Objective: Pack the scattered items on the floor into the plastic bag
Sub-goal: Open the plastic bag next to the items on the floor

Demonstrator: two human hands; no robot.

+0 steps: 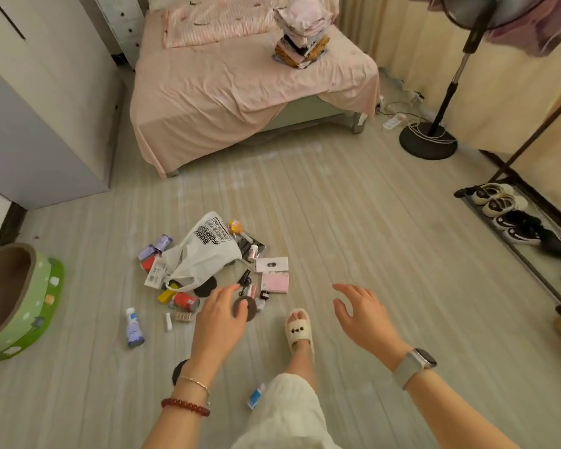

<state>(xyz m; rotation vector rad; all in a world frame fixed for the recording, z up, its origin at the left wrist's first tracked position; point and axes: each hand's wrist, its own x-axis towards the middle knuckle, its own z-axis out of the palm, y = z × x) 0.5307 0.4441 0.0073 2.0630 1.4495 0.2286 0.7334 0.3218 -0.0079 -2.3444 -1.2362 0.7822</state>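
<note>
the left hand (219, 314) reaches out over the floor (353, 222), fingers spread and holding nothing, its fingertips above a round dark disc (245, 308). the right hand (361, 314) hangs open too, fingers loosely apart, well right of the heap. just beyond the left hand lies the white plastic bag (201, 251), crumpled on its side, its black print seen upside down and reading partly "for" and "bus"; the smaller line cannot be made out. around it lie a red can (185, 301), a pink card (275, 282) and a small blue-labelled bottle (134, 327), label unreadable.

white black-lettered plastic bag (204, 251), pink bedsheet (234, 82), green bowl (36, 306)
</note>
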